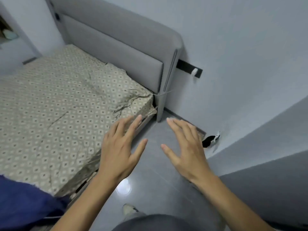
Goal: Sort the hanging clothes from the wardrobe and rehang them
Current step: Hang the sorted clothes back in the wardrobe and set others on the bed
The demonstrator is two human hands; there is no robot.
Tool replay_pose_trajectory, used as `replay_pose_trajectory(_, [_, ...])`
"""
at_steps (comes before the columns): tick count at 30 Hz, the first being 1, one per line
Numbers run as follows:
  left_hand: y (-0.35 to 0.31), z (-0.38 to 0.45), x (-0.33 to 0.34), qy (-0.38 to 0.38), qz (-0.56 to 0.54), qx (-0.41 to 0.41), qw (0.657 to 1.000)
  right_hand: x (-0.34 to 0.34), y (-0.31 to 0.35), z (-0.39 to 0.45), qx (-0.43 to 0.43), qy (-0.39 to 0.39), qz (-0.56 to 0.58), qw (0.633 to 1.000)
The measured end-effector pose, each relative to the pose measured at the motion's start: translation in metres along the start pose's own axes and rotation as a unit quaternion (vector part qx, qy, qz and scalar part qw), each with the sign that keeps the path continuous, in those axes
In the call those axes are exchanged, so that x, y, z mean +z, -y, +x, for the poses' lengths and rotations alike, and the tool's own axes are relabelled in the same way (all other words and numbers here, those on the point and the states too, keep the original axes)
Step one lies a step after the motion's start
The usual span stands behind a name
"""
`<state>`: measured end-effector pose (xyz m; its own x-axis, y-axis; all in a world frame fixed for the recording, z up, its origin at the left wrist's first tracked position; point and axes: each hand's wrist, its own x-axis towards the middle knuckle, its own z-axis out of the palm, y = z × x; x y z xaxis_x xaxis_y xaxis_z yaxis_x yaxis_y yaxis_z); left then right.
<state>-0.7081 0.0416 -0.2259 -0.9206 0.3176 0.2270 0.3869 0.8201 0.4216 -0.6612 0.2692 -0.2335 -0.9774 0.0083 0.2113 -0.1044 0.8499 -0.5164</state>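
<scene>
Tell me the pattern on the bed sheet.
The bed sheet is beige with a repeating grid of small pale diamond motifs, seen in the head view.

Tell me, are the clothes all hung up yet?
Not that this view shows. Done: nothing visible; no wardrobe or hangers appear. In hand: nothing; the left hand and right hand are open and empty above the floor. Left: a dark blue cloth, maybe clothing, lies on the bed.

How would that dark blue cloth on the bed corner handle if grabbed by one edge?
Probably floppy: the dark blue cloth lies in soft folds on the patterned bedsheet. Likely light, draping rather than holding shape. Both the left hand and right hand are empty.
</scene>
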Motion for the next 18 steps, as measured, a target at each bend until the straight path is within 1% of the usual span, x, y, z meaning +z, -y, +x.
replay_pose_trajectory(4, [0.086,-0.019,-0.047,-0.053,0.029,-0.092,0.994,0.063,0.078,0.058,-0.094,0.055,0.034,0.994])
replay_pose_trajectory(9, [0.171,-0.064,-0.1,-0.114,0.07,-0.226,0.965,0.136,0.169,0.109,-0.209,0.116,0.071,0.968])
replay_pose_trajectory(13, [0.218,-0.112,-0.134,-0.155,0.109,-0.332,0.924,0.191,0.239,0.135,-0.296,0.176,0.097,0.934])
replay_pose_trajectory(18, [0.255,-0.172,-0.169,-0.201,0.147,-0.457,0.854,0.253,0.322,0.151,-0.391,0.247,0.144,0.875])
